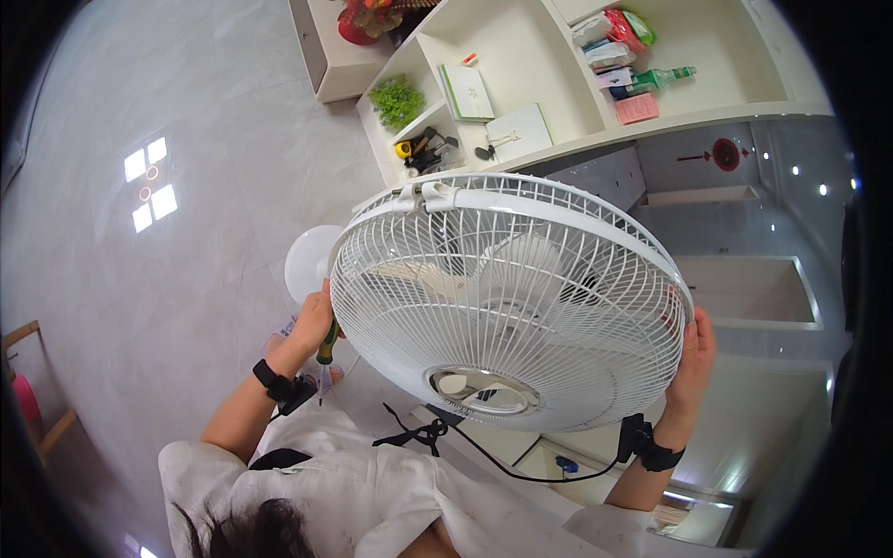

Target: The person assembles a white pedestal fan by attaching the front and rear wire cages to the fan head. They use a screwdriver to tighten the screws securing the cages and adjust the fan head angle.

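Observation:
A large white electric fan (484, 307) fills the middle of the view, its round wire guard (391, 344) tilted with the shiny centre badge (484, 391) toward me. My left hand (314, 321) is closed at the guard's left rim and also holds a screwdriver (327, 344) with a green and dark handle, its shaft pointing down. At the opposite rim, my right hand (693, 358) grips the guard; part of its fingers are hidden behind the wires. A white clip (426, 197) sits on the rim's far side. The fan's round white base (309, 265) shows behind the guard at left.
Beyond the fan stands a white shelf unit (512, 56) with a green plant (397, 100), books (465, 91), tools (428, 149) and a green bottle (660, 79). A wooden-framed item (37, 391) is at the far left on the grey tiled floor (186, 279). A black cord (521, 474) hangs near my chest.

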The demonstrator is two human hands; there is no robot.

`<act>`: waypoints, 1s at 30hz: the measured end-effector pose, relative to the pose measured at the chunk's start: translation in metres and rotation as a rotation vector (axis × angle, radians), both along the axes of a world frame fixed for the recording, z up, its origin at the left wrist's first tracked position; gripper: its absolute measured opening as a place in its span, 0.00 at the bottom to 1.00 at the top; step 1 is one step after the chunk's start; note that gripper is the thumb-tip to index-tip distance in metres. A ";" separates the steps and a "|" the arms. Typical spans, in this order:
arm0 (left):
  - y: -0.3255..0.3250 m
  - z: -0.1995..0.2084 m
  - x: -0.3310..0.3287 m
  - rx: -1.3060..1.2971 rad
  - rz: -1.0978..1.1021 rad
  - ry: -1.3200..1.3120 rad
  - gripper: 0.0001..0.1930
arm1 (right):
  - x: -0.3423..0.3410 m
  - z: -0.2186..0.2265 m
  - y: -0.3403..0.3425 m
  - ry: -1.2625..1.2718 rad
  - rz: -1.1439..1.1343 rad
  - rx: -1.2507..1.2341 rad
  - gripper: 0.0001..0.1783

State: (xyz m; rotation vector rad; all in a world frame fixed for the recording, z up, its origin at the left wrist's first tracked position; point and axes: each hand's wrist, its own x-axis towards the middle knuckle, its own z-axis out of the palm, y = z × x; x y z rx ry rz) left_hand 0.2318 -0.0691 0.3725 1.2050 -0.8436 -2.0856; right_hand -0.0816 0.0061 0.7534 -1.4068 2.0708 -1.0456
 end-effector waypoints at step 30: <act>0.006 -0.032 0.007 -0.093 -0.011 0.099 0.21 | 0.028 0.043 -0.023 0.412 0.142 0.308 0.10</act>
